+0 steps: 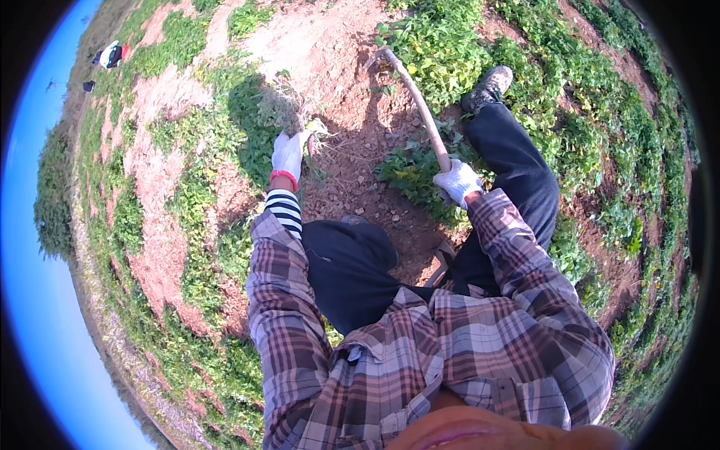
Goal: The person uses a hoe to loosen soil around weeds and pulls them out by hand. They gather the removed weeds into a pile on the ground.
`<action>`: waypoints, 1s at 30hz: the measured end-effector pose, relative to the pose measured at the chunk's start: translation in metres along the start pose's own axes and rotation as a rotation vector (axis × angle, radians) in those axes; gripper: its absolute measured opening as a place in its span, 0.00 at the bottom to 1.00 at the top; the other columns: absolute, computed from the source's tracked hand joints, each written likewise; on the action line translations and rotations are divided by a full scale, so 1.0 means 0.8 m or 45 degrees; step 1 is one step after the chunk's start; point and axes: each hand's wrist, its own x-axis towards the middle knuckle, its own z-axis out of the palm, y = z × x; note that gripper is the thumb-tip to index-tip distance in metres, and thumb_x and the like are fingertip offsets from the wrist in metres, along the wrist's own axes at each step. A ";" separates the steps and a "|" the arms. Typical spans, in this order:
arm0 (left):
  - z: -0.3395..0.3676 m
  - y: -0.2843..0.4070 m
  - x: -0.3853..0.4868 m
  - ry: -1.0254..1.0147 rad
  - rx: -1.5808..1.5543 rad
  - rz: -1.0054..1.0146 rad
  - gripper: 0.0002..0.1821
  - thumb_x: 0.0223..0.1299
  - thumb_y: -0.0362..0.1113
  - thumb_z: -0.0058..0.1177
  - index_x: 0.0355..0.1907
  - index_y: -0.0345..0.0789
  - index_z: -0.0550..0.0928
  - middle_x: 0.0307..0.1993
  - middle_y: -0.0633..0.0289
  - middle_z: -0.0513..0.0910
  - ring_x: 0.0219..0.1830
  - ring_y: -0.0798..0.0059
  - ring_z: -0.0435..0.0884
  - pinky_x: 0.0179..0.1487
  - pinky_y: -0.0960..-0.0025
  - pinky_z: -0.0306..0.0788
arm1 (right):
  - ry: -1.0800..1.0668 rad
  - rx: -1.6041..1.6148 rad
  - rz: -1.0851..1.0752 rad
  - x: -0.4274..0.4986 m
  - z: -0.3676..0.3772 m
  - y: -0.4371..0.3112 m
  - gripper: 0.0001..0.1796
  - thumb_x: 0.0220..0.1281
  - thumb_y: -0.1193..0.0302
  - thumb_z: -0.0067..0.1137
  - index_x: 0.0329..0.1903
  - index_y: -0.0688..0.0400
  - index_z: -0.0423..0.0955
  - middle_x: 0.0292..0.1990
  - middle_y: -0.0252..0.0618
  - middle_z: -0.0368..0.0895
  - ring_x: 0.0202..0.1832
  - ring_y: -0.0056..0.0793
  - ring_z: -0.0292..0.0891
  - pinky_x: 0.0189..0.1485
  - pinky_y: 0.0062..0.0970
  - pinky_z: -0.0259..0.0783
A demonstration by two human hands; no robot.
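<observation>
My left hand (288, 153), in a white glove with a pink-red cuff edge, is closed around a bunch of dry weeds (289, 107) raised over the reddish soil. Some green leaves and thin stems stick out beside the fist. My right hand (458, 181), also in a white glove, grips the lower end of a wooden-handled hoe (419, 101). The curved handle reaches up and away from me, and its head (378, 56) lies at the soil beside the green plants.
Leafy low crop plants (444, 45) grow in rows on both sides, with reddish bare soil (360, 152) between them. My legs are spread, one boot (489, 89) among the plants. Far off at the upper left are a white-and-dark object (111, 55) and a tree (55, 194).
</observation>
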 end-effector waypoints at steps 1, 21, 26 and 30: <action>0.001 -0.007 0.004 0.000 -0.032 0.004 0.39 0.51 0.56 0.64 0.61 0.34 0.78 0.56 0.47 0.82 0.58 0.48 0.78 0.61 0.61 0.68 | 0.091 -0.085 -0.054 0.004 0.000 0.002 0.21 0.54 0.63 0.63 0.47 0.62 0.76 0.33 0.47 0.85 0.30 0.36 0.84 0.32 0.34 0.79; 0.007 0.008 -0.005 0.012 0.060 -0.002 0.42 0.50 0.57 0.66 0.63 0.30 0.76 0.57 0.46 0.82 0.60 0.49 0.78 0.62 0.62 0.68 | 0.129 0.107 -0.021 0.012 -0.005 0.005 0.18 0.54 0.66 0.63 0.45 0.63 0.76 0.27 0.41 0.83 0.22 0.31 0.82 0.24 0.32 0.77; 0.000 -0.003 -0.005 0.000 -0.015 0.042 0.38 0.52 0.55 0.65 0.62 0.35 0.78 0.56 0.50 0.83 0.59 0.50 0.79 0.61 0.61 0.69 | 0.305 -0.037 -0.135 0.008 -0.006 -0.009 0.25 0.54 0.61 0.63 0.52 0.59 0.74 0.32 0.44 0.84 0.29 0.36 0.84 0.35 0.35 0.78; 0.001 -0.010 -0.007 -0.036 -0.078 0.022 0.36 0.52 0.55 0.64 0.62 0.37 0.78 0.56 0.51 0.83 0.59 0.50 0.79 0.61 0.61 0.68 | 0.235 -0.249 -0.113 0.013 0.005 -0.008 0.26 0.55 0.58 0.61 0.54 0.57 0.73 0.41 0.48 0.85 0.44 0.44 0.84 0.48 0.40 0.77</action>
